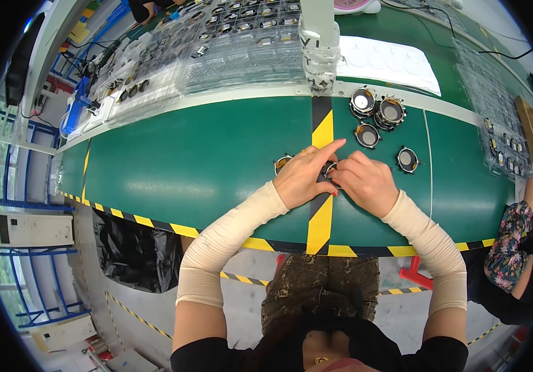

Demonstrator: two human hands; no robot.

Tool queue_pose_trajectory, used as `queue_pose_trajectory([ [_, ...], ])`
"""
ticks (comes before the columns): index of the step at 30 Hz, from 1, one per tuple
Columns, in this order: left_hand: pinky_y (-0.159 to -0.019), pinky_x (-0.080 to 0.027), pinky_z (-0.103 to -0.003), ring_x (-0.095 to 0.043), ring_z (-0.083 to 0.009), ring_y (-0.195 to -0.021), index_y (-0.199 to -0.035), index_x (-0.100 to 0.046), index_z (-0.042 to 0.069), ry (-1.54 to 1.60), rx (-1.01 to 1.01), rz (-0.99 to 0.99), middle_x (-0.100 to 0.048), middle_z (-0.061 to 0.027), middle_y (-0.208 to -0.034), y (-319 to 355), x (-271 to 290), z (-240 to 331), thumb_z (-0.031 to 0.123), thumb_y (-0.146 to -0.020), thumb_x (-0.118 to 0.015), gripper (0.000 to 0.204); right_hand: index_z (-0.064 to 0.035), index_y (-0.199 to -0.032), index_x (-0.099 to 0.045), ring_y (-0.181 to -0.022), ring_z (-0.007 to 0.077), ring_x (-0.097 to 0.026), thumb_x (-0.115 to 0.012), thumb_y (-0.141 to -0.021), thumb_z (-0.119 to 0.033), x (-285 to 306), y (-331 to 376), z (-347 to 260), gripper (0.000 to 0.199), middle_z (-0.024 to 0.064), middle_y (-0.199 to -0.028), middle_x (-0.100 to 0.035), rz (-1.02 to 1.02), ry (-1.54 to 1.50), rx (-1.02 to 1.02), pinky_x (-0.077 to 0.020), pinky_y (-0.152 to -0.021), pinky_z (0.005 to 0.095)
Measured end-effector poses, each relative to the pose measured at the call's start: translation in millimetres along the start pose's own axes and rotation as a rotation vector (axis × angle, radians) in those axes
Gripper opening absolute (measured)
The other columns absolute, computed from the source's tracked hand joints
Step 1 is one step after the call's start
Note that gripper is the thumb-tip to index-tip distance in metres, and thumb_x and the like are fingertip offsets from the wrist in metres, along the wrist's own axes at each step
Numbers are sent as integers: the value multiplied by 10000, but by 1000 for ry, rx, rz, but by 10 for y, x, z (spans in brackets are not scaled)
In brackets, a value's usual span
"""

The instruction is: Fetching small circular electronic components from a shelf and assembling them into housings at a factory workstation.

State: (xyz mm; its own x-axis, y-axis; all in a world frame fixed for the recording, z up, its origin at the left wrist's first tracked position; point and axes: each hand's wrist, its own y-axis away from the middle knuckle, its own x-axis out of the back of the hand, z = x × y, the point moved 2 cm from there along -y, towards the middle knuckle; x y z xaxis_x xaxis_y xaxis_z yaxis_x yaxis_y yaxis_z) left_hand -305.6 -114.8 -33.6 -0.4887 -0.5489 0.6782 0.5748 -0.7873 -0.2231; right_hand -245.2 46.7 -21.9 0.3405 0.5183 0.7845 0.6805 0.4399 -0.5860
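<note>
At the centre of the frame a small round dark part (329, 172) sits pinched between both hands, right over the black-and-yellow striped band (320, 217) that crosses the green belt (204, 161). Only a sliver of the part shows between the fingers. The left hand (302, 175) grips it from the left, knuckles up, with the index finger stretched toward the upper right. The right hand (365, 183) closes on it from the right, fingers curled down and inward. Both forearms wear pale beige sleeves (229, 242) and rise from the lower edge, converging toward the centre.

Just left of the left hand another round part with an orange rim (281, 163) lies on the belt, partly hidden by the hand. Up and right of the hands, four more round parts with glassy centres rest on the belt: two stacked-looking ones (377, 105) near the belt's far edge, one (367, 135) below them and one (407, 159) further right. Clear plastic trays (217, 56) fill the upper left. At the right edge, another person's floral-sleeved arm (513, 239) reaches toward a tray.
</note>
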Motion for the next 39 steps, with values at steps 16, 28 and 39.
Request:
queue_pose_trajectory([
  [16,-822,-485,-345,-599,-243,-952,-1208,-596,83,193,66,-46,-663,-83,-1061,18,114,-142,41,-735,-724,492,-66,-783,-606,-740,163,-558,-718,-675,-66,21,100,-62,156,10,-793,-575,26,-30,-41,-488,-531,281],
  [28,-815,-484,-343,-632,-270,-892,-853,-664,31,-52,-164,66,-680,-84,-973,-106,-10,-120,67,-808,-655,58,-63,-792,-605,-744,178,-563,-724,-682,-65,20,120,-74,162,15,-810,-586,46,-34,-51,-492,-542,289],
  [39,-764,-513,-325,-647,-259,-842,-962,-683,42,131,30,62,-684,-98,-913,-102,3,-114,47,-810,-654,155,-61,-819,-616,-765,194,-563,-717,-712,-79,-34,134,-163,148,28,-839,-571,110,-26,-239,-483,-544,303],
])
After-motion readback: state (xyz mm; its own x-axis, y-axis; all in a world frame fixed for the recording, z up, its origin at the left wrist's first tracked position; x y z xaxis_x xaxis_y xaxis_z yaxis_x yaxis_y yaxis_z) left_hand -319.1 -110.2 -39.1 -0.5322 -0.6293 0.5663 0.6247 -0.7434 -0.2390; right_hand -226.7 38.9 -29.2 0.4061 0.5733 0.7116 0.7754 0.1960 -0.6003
